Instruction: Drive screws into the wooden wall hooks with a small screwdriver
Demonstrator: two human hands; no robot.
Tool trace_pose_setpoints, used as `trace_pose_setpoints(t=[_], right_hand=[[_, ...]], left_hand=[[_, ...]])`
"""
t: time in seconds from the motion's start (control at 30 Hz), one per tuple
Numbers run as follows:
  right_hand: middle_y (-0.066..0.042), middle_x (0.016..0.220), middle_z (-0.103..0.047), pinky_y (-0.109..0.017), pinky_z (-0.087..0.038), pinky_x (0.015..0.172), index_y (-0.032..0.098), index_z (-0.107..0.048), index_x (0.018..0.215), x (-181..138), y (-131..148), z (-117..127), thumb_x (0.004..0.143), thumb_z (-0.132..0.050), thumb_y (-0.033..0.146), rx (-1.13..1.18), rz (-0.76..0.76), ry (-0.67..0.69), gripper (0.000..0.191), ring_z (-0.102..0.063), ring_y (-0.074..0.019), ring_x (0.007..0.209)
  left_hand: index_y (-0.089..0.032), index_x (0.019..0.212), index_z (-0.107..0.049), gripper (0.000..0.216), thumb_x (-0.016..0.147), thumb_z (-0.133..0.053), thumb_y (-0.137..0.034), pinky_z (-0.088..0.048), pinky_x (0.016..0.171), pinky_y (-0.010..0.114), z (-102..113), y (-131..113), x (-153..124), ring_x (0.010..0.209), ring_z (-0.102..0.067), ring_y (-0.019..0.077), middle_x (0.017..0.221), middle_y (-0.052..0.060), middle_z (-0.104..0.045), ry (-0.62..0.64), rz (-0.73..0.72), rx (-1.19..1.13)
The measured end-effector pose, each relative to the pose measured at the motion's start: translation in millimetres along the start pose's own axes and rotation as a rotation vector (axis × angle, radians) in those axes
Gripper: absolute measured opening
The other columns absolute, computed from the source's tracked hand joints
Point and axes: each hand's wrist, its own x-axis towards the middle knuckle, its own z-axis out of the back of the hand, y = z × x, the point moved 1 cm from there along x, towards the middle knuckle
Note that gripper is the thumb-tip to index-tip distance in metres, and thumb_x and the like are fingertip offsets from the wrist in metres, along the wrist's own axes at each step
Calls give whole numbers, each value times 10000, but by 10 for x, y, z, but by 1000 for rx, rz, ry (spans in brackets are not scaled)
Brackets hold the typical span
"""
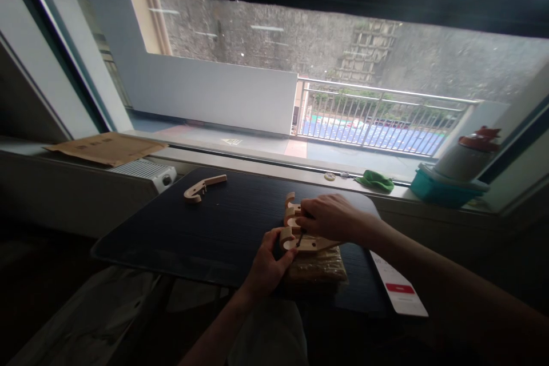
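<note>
Several pale wooden hooks sit side by side on a plastic-wrapped bundle (316,267) near the front of the dark table. My left hand (266,267) grips the nearest wooden hook (315,245) by its curled end, thumb on the near side. Above it, my right hand (328,217) is closed around a thin dark tool (299,238), whose shaft points down at the hook's hole; its handle is hidden in my fingers. Behind lies another wooden hook (290,200), partly covered by my right hand. A separate wooden hook (201,187) with small screws standing in it rests at the table's back left.
The dark table (206,240) stands against a window sill. A phone (401,286) lies at its right edge. On the sill are a green cloth (376,180), a teal box (444,186) with a bottle (469,154) and a brown envelope (109,148).
</note>
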Motion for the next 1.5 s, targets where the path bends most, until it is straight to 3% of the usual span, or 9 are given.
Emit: trace_pose_setpoints(t=[0.13, 0.27, 0.43, 0.57, 0.83, 1.13, 1.27, 1.37, 1.5], right_hand=[[-43, 849, -671, -260, -306, 598, 196, -609, 937, -54, 30, 125, 901, -425, 315, 65, 169, 24, 222, -613, -162, 759], [-52, 874, -672, -253, -318, 639, 185, -619, 973, -18, 14, 68, 928, -383, 290, 117, 246, -26, 261, -605, -148, 784], [-36, 706, -651, -266, -276, 561, 173, -608, 838, 71, -13, -114, 932, -351, 338, 70, 65, -99, 320, -598, -151, 656], [-51, 680, -652, -271, -265, 543, 170, -611, 804, 66, 20, -62, 930, -333, 370, 5, -1, -71, 364, -604, -171, 629], [-50, 863, -662, -254, -284, 571, 173, -595, 900, -13, 67, 88, 903, -425, 247, 71, 282, 7, 185, -613, -162, 798], [-34, 698, -631, -270, -251, 543, 185, -587, 827, 67, -30, -146, 941, -299, 377, 56, -45, -69, 365, -579, -150, 631], [-36, 708, -640, -271, -274, 559, 196, -605, 857, 21, 2, 12, 913, -343, 424, 24, 58, 3, 353, -587, -167, 645], [-31, 824, -662, -261, -305, 601, 217, -611, 949, -21, 22, 131, 899, -400, 351, 86, 209, 36, 255, -599, -161, 735], [-37, 860, -662, -247, -315, 618, 189, -605, 940, -22, -15, 102, 913, -394, 290, 144, 257, 31, 236, -587, -138, 747]], left_hand=[[-198, 1007, -562, 271, 751, -620, -264, -394, 921, 336, -2, 19, 2, 1000, -552, 213, 1033, 51, -602, -7, 8, -18], [-195, 1023, -552, 285, 755, -613, -271, -396, 915, 331, -4, 32, 1, 991, -554, 207, 1036, 50, -599, -2, 27, -14], [-203, 1080, -530, 358, 737, -620, -251, -395, 928, 340, -13, 25, 2, 1002, -552, 209, 1054, 47, -595, -11, 20, -40], [-211, 1159, -474, 459, 726, -624, -221, -392, 940, 354, -32, 24, -8, 1028, -546, 216, 1105, 62, -576, -37, -23, -47], [-206, 1091, -525, 380, 725, -620, -241, -404, 906, 347, -13, 29, -18, 980, -552, 218, 1034, 54, -590, -32, 9, 8], [-208, 1083, -535, 366, 729, -625, -243, -411, 900, 340, -11, 49, -24, 989, -558, 219, 1042, 50, -603, -44, -2, 6], [-205, 1081, -530, 351, 743, -615, -244, -406, 908, 345, -2, 36, -23, 995, -557, 217, 1047, 52, -602, -31, -3, 26], [-204, 1082, -523, 352, 746, -616, -250, -404, 914, 346, -4, 46, -21, 1008, -553, 220, 1051, 53, -600, -27, -1, 27], [-202, 1077, -527, 346, 746, -617, -248, -409, 908, 338, -11, 68, -20, 1012, -553, 220, 1049, 53, -604, -31, -1, 25]])
